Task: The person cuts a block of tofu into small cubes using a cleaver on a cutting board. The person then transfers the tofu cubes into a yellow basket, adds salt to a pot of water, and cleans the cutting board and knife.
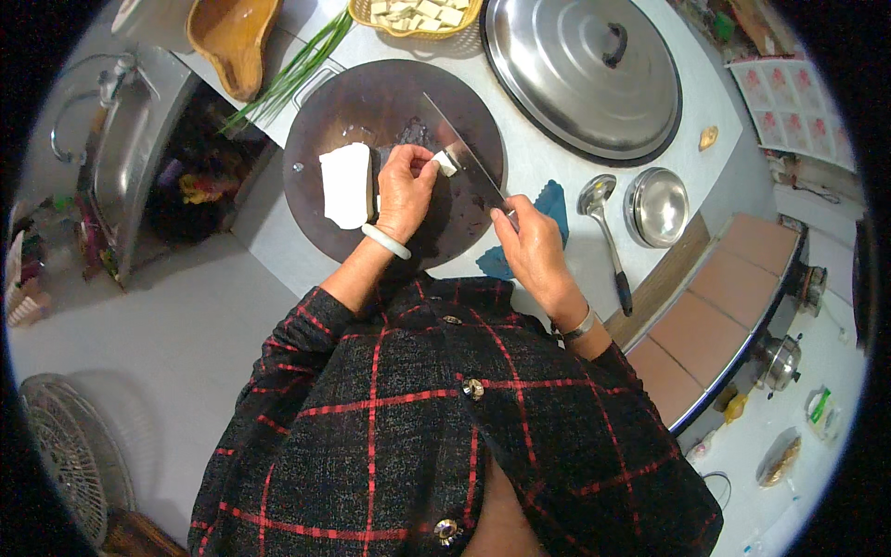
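A round dark cutting board (445, 230) lies before me. My right hand (534, 240) is closed around the handle of a broad-bladed kitchen knife (463, 143), whose blade slants up and left across the board. At the blade's left side, the thumb and fingertips of my left hand (406, 188) pinch a small white piece of tofu (445, 164). A large white block of tofu (344, 184) rests on the board, left of my left hand. Part of its right side is hidden behind that hand.
A yellow basket (418, 32) of tofu cubes stands at the back, beside green stalks (299, 73) and a wooden scoop (233, 42). Rightward are a large metal lid (557, 76), a ladle (609, 230), metal bowls (658, 207) and a blue cloth (553, 205). A sink (125, 153) is at left.
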{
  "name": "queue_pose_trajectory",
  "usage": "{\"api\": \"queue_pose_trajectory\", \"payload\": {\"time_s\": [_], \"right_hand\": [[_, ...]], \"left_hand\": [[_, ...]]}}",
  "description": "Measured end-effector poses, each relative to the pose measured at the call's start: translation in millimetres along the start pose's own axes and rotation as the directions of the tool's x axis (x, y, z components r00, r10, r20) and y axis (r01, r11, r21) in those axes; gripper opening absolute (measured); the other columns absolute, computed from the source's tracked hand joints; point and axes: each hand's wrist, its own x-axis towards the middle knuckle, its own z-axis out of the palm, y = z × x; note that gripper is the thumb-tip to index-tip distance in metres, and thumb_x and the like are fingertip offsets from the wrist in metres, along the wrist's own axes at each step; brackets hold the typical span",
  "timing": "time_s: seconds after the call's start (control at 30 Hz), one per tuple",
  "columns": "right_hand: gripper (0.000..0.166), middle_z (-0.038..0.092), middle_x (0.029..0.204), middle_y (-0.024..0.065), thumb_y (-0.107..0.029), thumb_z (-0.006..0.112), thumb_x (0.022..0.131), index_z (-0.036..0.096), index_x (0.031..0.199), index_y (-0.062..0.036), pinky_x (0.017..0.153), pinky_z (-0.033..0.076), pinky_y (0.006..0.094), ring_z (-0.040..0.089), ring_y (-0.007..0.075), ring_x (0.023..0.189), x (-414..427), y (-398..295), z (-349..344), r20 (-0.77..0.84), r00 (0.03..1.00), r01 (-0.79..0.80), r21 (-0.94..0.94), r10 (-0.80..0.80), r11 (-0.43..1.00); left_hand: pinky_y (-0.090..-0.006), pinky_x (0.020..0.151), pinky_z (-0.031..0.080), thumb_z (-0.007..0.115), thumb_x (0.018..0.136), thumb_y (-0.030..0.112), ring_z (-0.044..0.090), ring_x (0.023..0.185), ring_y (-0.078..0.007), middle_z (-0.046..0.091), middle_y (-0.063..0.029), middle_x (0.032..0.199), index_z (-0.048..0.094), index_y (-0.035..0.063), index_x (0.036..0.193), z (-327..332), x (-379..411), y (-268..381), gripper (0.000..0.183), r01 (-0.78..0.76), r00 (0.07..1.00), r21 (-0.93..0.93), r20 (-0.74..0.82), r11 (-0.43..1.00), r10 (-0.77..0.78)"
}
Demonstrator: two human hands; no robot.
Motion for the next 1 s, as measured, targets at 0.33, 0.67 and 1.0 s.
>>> {"api": "queue_pose_trajectory", "payload": {"time_s": [0.33, 0.67, 1.0], "right_hand": [[0.021, 0.060, 0.067, 0.0212, -0.019, 0.062, 0.093, 0.058, 0.098, 0.0009, 0.055, 0.044, 0.0425, 0.061, 0.0388, 0.062, -12.8, 6.6, 5.0, 0.002, 0.999, 0.046, -0.074, -0.046, 0.996], [0.023, 0.062, 0.073, 0.0241, -0.020, 0.061, 0.093, 0.054, 0.091, 0.0016, 0.059, 0.047, 0.0480, 0.062, 0.0427, 0.070, -5.7, 16.9, 19.3, 0.088, 0.996, 0.022, -0.157, -0.008, 0.987], [0.023, 0.053, 0.061, 0.0077, -0.021, 0.060, 0.095, 0.057, 0.093, 0.0020, 0.047, 0.044, 0.0327, 0.051, 0.0177, 0.052, 3.0, 12.8, 4.6, 0.300, 0.942, -0.262, 0.381, 0.149, 0.887]], "left_hand": [[-0.0291, 0.068, 0.052, 0.068, 0.082, 0.001, 0.064, 0.073, -0.0184, 0.061, -0.0099, 0.087, 0.062, -0.0012, 0.088, 2.8, 0.6, -2.2, 0.009, -0.035, 0.999, -0.073, -0.028, 0.997, 0.033], [-0.0296, 0.068, 0.051, 0.067, 0.081, -0.001, 0.063, 0.073, -0.0183, 0.060, -0.0105, 0.086, 0.062, -0.0012, 0.088, 0.2, 0.2, 3.4, 0.008, -0.042, 0.999, -0.013, -0.012, 0.999, 0.041], [-0.0329, 0.083, 0.050, 0.058, 0.095, 0.023, 0.063, 0.095, -0.0226, 0.061, -0.0144, 0.105, 0.059, -0.0015, 0.113, -15.0, 7.8, 6.2, 0.030, -0.015, 0.998, -0.027, -0.054, 1.000, 0.014]]}}
